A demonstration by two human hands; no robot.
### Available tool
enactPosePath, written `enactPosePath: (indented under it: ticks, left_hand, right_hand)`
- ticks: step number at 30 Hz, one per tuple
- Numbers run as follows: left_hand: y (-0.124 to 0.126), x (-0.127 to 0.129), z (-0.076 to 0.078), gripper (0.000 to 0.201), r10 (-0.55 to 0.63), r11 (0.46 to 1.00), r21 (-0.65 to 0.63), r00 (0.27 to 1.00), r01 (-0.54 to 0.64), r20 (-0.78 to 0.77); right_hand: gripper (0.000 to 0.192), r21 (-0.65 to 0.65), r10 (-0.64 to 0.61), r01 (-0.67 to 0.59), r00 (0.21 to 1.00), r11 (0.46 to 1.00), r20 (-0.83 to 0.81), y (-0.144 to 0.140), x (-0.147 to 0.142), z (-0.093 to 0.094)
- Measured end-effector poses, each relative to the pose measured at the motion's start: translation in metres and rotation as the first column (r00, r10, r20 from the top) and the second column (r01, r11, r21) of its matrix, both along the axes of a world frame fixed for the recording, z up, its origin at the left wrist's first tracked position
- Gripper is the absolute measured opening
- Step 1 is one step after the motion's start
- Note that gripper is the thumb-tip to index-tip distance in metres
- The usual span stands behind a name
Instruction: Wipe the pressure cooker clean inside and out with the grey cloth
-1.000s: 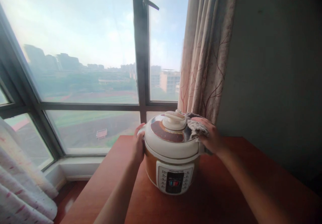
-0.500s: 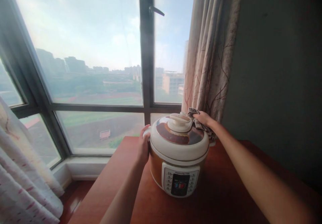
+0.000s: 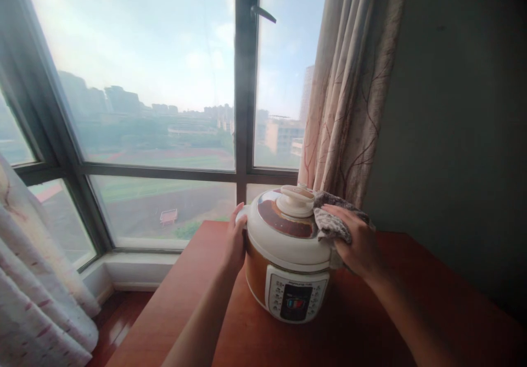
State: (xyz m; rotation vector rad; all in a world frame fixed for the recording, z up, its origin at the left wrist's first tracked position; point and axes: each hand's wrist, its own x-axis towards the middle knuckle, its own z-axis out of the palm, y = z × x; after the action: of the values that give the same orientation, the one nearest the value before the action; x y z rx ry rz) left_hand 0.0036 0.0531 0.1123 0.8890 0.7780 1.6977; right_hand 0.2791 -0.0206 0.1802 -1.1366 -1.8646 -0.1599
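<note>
The left hand [image 3: 235,242] braces the cooker [image 3: 288,257] near the table's [image 3: 185,301] far edge while the right hand [image 3: 357,242] presses a cloth [image 3: 331,221] flat on its lid [image 3: 284,229].

Cooker [image 3: 288,257] on table [image 3: 370,323], before window [image 3: 164,109]

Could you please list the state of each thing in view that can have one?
Cooker: upright on the table, lid shut, display lit.
Cloth: crumpled, pressed on the lid's right side.
Right hand: on the cloth.
Left hand: flat against the cooker's left side.
Window: shut, handle sideways.
Curtain: drawn aside.
</note>
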Motion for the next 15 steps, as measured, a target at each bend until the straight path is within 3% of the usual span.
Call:
enactPosePath:
  ticks: [4,7,10,12,13,15]
  left_hand:
    - [-0.006,0.005,-0.002,0.059,-0.011,1.000,-0.007,0.996,0.011,0.088]
    - [-0.023,0.006,-0.003,0.050,0.029,1.000,0.009,0.995,-0.030,0.099]
    - [-0.055,0.004,-0.006,0.043,0.210,0.978,0.012,0.976,-0.210,-0.063]
    - [-0.080,0.005,-0.007,0.035,0.346,0.938,0.077,0.912,-0.337,-0.221]
    - [-0.092,0.006,-0.006,0.030,0.371,0.928,0.131,0.887,-0.348,-0.275]
    - [-0.113,0.010,-0.001,0.034,0.319,0.940,0.236,0.876,-0.246,-0.361]
  right_hand:
    - [0.065,0.052,0.093,-0.095,0.995,0.994,0.040,-0.040,-0.034,-0.002]
    - [0.063,0.070,0.180,-0.177,0.983,0.982,-0.047,-0.059,-0.060,-0.002]
    - [0.056,0.031,0.251,-0.251,0.935,0.967,-0.251,-0.067,-0.080,0.000]
    - [0.051,-0.033,0.273,-0.318,0.857,0.947,-0.437,-0.066,-0.089,0.002]
    - [0.049,-0.067,0.272,-0.356,0.809,0.932,-0.521,-0.063,-0.093,0.003]
    - [0.047,-0.131,0.265,-0.423,0.751,0.897,-0.604,-0.056,-0.100,0.006]
